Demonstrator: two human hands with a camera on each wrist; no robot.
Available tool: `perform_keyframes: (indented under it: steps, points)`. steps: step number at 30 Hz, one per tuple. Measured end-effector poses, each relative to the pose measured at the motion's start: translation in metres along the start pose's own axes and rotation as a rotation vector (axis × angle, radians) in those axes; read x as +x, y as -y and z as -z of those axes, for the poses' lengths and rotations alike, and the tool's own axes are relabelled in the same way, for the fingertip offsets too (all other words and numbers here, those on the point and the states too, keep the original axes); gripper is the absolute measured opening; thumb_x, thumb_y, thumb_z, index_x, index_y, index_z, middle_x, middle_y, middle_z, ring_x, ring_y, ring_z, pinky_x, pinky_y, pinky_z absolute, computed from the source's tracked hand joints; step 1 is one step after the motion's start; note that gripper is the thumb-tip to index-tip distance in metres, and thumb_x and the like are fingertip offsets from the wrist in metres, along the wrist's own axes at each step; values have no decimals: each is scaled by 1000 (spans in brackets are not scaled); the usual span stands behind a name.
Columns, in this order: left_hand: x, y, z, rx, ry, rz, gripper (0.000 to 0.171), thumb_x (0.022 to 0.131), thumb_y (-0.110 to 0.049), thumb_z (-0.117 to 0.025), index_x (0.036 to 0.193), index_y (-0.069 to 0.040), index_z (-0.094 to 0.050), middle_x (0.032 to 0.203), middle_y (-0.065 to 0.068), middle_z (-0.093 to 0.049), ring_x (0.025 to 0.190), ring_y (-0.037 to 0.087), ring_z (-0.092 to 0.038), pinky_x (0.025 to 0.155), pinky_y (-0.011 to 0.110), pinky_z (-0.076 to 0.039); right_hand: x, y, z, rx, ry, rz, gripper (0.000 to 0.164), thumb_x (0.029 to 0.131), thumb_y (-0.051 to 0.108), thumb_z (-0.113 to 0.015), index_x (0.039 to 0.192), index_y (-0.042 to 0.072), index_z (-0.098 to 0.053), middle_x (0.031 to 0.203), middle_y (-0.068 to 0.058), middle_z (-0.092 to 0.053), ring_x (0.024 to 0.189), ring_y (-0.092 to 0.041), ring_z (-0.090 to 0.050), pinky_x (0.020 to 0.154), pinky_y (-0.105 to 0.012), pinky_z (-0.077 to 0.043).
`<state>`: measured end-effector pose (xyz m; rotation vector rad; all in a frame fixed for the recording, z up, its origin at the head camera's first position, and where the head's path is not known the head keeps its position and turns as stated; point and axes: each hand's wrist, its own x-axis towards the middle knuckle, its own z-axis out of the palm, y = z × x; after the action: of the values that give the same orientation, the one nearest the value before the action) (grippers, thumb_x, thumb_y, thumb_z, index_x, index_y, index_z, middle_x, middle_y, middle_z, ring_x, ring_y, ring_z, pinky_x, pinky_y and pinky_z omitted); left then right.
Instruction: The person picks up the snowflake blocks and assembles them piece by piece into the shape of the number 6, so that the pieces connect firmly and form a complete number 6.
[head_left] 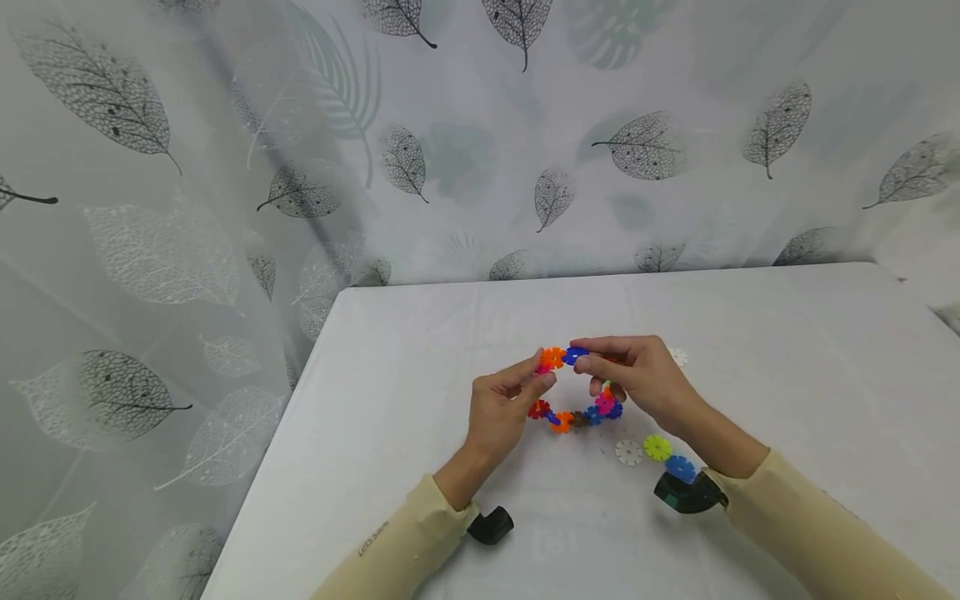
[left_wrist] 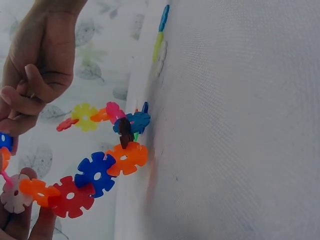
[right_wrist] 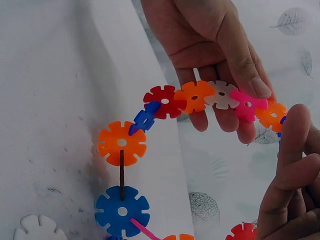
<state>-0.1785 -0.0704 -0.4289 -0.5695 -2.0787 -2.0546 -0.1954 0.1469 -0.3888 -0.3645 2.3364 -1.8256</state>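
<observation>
Chain of notched discs (head_left: 562, 422), in many bright colours, is between the two hands over the white table (head_left: 420, 375), nearer to the person than the far edge and well apart from the left edge. Left hand (head_left: 501, 408) pinches it at a pink disc (right_wrist: 248, 111), with the thumb on one face and the fingers behind. Right hand (head_left: 651, 371) pinches a blue disc (head_left: 576, 356) between the thumb and the forefinger. The discs look like thin plastic, so I judge the chain very light; each piece is probably rather stiff and a little slippery, while the whole bends at every joint. The slotted joints seem the weak places, so it is better to hold by the flat faces, close to a joint, and not to pull or twist. The chain has no single straight axis, because it curves as a loop: the short part between the hands runs about parallel to the far edge of the table, and the rest hangs down in a bend towards the tabletop. Whether this bend touches the table, I cannot tell.
</observation>
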Motion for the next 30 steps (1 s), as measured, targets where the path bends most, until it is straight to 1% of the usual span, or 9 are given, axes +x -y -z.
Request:
perform_keyframes:
  steps: [2,7,9,12,15,17,21,26,30]
  points:
    - [-1,0,0,-5,5,1,37,94,-6,-71,131,-3,-65,129,4,-67,115,19,-67,90,32,-55,0,-2,0,12,2,-9,39,96,23,-73,128,2,-69,82,-14,-70,72,-36,-65,57,-27,-52]
    - [-1,3,2,-13,7,11,38,94,-9,-72,131,-3,-66,114,8,-74,99,30,-71,72,25,-57,-1,-5,0,11,14,-15,42,96,26,-72,131,3,-67,84,-16,-70,73,-38,-65,58,-28,-53]
    - [-1,5,2,-31,4,18,37,94,-8,-72,131,-4,-68,110,10,-75,95,33,-71,69,23,-56,-1,-6,0,3,21,-13,43,97,26,-72,133,4,-66,88,-17,-70,73,-40,-65,57,-28,-54]
    - [0,8,3,-53,-7,29,36,94,-7,-72,130,-6,-69,110,11,-75,95,36,-71,74,24,-58,-2,-5,0,1,26,-17,43,99,28,-68,135,5,-65,97,-18,-70,71,-38,-66,55,-29,-54]
    - [0,9,3,-61,-19,41,35,95,-8,-71,130,-7,-69,114,10,-74,99,30,-72,81,29,-58,-4,-4,0,33,32,-19,44,102,29,-63,139,4,-61,104,-18,-69,68,-33,-67,53,-30,-55]
    - [0,9,4,-59,-24,52,35,96,-10,-71,130,-8,-70,115,8,-74,101,26,-73,84,31,-57,-5,-3,0,54,22,-23,46,104,32,-60,141,4,-59,104,-18,-69,67,-31,-67,53,-30,-54]
    - [0,8,4,-43,-30,65,33,96,-13,-71,129,-9,-70,117,6,-73,101,24,-72,87,33,-57,-7,-4,4,82,-44,-6,47,105,34,-57,143,5,-57,99,-15,-66,64,-29,-65,51,-29,-53]
    - [0,8,5,-33,-48,90,33,94,-13,-73,127,-10,-71,119,5,-73,105,26,-70,88,32,-56,-12,-6,15,145,-193,66,45,105,34,-57,139,5,-58,92,-15,-62,57,-24,-62,49,-25,-51]
    - [0,8,6,-27,-68,109,34,93,-15,-76,127,-12,-72,120,3,-72,108,23,-69,89,31,-56,-16,-6,25,193,-311,125,43,104,33,-59,136,4,-61,88,-12,-60,52,-19,-58,49,-21,-49]
